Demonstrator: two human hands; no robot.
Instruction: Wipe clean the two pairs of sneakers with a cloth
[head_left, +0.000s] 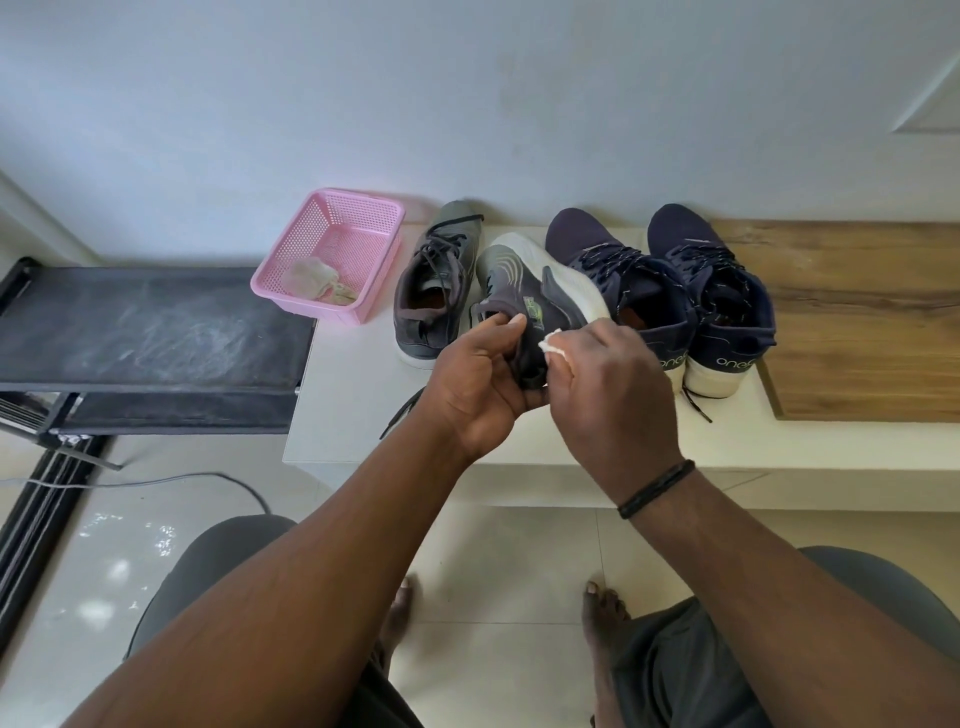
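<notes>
**At the white desk: grey shoe held on its side**

Mid-frame, a white desk (363, 395) meets a pale wall; tiled floor below. The left hand (478, 379) grips the grey shoe's (524, 291) heel, toe toward the wall, sole facing right. The right hand (608, 374) pinches a cloth (551, 347) against it.

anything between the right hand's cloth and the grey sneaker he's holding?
Nothing visible. The right hand holds the white cloth against the side of the grey sneaker, near the heel, which the left hand grips. The other sneakers sit apart on the bench.
</notes>
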